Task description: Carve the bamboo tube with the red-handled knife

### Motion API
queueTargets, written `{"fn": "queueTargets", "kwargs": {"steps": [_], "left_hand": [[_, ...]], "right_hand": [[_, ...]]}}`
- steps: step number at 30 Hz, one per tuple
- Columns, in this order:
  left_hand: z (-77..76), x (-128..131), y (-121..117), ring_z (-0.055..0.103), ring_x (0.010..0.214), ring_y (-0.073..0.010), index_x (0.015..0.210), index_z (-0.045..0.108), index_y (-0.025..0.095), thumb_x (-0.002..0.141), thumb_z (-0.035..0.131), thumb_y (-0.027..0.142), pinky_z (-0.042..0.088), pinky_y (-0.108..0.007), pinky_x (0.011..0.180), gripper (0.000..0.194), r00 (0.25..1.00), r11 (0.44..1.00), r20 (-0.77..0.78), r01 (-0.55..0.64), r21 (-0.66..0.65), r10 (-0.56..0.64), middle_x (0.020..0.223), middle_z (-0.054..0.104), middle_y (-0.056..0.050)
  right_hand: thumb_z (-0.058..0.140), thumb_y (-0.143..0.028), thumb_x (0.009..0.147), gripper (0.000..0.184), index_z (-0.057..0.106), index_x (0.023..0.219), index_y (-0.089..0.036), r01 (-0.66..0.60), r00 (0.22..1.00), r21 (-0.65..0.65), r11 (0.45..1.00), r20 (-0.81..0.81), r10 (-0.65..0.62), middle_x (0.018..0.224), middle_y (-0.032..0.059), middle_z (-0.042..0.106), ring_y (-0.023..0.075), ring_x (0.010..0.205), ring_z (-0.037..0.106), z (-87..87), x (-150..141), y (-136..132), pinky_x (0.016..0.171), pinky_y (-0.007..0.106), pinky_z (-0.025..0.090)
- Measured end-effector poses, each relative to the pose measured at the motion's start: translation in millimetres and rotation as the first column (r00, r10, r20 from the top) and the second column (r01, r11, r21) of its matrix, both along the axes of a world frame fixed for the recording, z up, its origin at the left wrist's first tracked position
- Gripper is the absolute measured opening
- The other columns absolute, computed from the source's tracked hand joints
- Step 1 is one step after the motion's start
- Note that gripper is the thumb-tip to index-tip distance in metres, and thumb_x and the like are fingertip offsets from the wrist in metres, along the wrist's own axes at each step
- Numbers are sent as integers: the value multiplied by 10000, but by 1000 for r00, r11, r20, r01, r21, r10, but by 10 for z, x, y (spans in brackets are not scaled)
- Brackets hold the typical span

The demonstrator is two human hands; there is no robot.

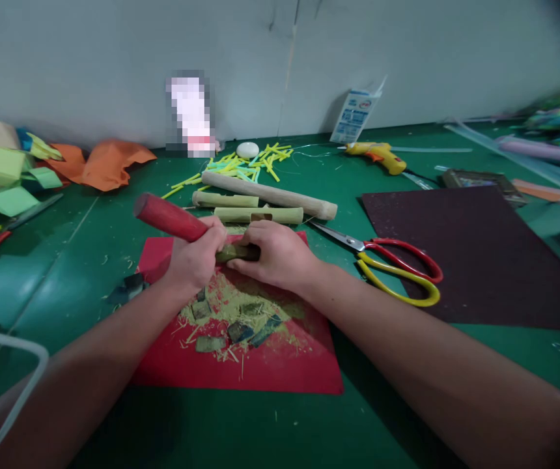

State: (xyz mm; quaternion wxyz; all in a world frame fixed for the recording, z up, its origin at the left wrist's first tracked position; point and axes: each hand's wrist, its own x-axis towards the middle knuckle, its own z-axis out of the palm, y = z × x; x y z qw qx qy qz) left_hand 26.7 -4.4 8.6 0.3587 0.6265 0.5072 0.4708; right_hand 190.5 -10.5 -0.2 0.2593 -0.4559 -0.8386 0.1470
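Observation:
My left hand [195,254] is wrapped round a tool with a thick red handle [170,217], which slants up to the left; its working end is hidden by my fingers. Close beside it, my right hand [275,253] grips a short green bamboo piece [231,253], partly covered by both hands. Below them lies a red sheet [290,371] strewn with pale shavings [265,309] and several dark bamboo chips [239,332]. Just beyond my hands rest two cut bamboo tubes, the nearer one [284,215] with a notch, and a long round wooden stick [270,193].
Scissors [358,244] with red and yellow handles lie right of the sheet, beside a dark board [485,260]. Farther back are a yellow glue gun [378,156], short yellow-green sticks [226,168] and orange paper [109,163]. Folded paper [1,166] is at left. A wall closes the far side.

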Motion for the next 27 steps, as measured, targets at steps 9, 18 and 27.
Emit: {"fn": "queueTargets", "kwargs": {"steps": [9,18,27], "left_hand": [[-33,19,80,329,585,-118,546,351,207,765,513,231,276,-308,576,274,991,1000,-132,20,-13,-21,563,338,37],[-63,-12,64,325,576,-118,557,361,205,786,513,233,308,-294,574,277,994,998,-89,62,7,-61,568,342,36],[-16,10,41,366,596,-125,554,372,205,782,516,261,312,-297,588,275,982,1000,-188,23,-15,-25,568,365,37]], "right_hand": [[758,-367,790,251,675,873,-145,-28,998,63,998,49,25,857,66,632,194,825,521,-25,6,-10,722,308,359],[754,-378,792,258,671,887,-153,-37,998,90,995,52,33,863,64,640,196,821,523,-43,12,-21,709,310,356],[735,-388,798,249,657,865,-161,-33,998,89,996,64,28,860,62,634,193,816,513,-44,10,-13,715,311,352]]}}
